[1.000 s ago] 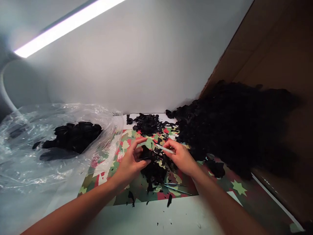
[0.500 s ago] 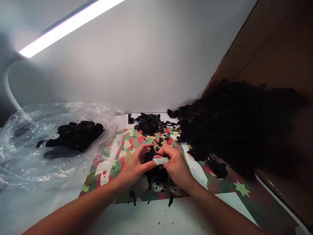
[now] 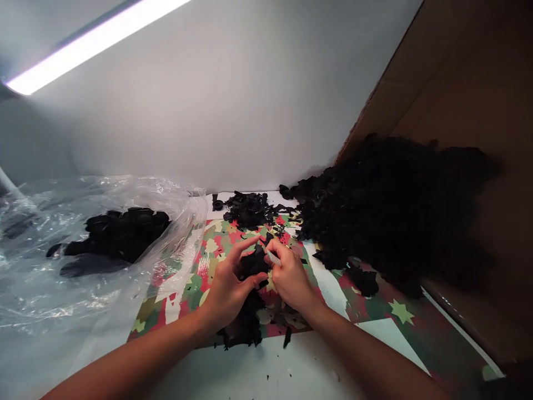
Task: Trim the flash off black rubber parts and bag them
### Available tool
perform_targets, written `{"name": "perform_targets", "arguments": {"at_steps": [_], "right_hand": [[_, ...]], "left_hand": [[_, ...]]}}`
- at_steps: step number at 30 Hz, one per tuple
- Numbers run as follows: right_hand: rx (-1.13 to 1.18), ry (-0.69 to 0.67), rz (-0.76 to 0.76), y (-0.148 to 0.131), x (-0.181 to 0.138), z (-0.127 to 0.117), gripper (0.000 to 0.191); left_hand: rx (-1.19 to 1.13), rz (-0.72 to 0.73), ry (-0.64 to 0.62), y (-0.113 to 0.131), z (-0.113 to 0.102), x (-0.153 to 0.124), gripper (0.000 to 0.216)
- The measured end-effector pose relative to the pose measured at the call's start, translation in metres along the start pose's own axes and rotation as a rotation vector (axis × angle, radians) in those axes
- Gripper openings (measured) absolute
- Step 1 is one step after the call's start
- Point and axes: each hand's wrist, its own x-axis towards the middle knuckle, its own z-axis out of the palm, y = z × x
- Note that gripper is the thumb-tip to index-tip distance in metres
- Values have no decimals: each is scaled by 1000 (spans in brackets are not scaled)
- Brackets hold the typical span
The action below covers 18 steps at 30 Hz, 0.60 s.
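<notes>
My left hand point(image 3: 227, 286) pinches a small black rubber piece point(image 3: 252, 264) between thumb and fingers, over a camouflage-patterned mat point(image 3: 183, 283). My right hand point(image 3: 291, 278) is closed on a thin white tool point(image 3: 272, 258) whose tip touches that black piece. Under both hands lies a small heap of black trimmings point(image 3: 245, 322).
A clear plastic bag point(image 3: 83, 261) at the left holds black round parts point(image 3: 120, 233). A large heap of black pieces point(image 3: 395, 211) fills the right, against a cardboard wall point(image 3: 466, 72). A smaller black pile point(image 3: 250, 208) lies at the back. A light strip point(image 3: 91, 44) glows overhead.
Both hands stay together over the mat. The white tool, held flat between the hands half a second ago, now points up-left into the black piece. My left index finger has stretched out again.
</notes>
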Motion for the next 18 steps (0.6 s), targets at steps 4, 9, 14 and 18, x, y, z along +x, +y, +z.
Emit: {"name": "perform_targets", "arguments": {"at_steps": [4, 9, 14, 18], "right_hand": [[38, 30, 75, 17, 17, -20, 15], [179, -287, 119, 13, 13, -24, 31], [262, 70, 120, 7, 9, -31, 49], [321, 134, 34, 2, 5, -37, 64]], "left_hand": [[-80, 13, -121, -2, -9, 0, 74], [-258, -276, 24, -4, -19, 19, 53], [-352, -403, 10, -12, -23, 22, 44], [-278, -405, 21, -9, -22, 21, 38]]}}
